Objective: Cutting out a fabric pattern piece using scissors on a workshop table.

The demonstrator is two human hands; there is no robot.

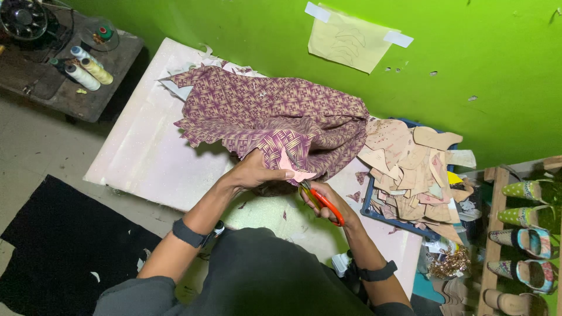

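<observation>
The purple woven-pattern fabric (275, 114) lies heaped across the pale worktable (146, 152), its near edge pinched with a pink pattern piece (293, 169) in your left hand (257, 172). Your right hand (331, 202) is closed around orange-handled scissors (321, 202), blades at the fabric's edge. A blue tray (374, 213) of cut tan pieces (410, 164) sits just right; thread spools (88, 70) stand well apart, upper left.

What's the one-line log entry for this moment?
left hand: holds purple woven fabric | right hand: grips orange scissors, blades at fabric edge | surface: pale board | nearby: pile of cut pieces
</observation>
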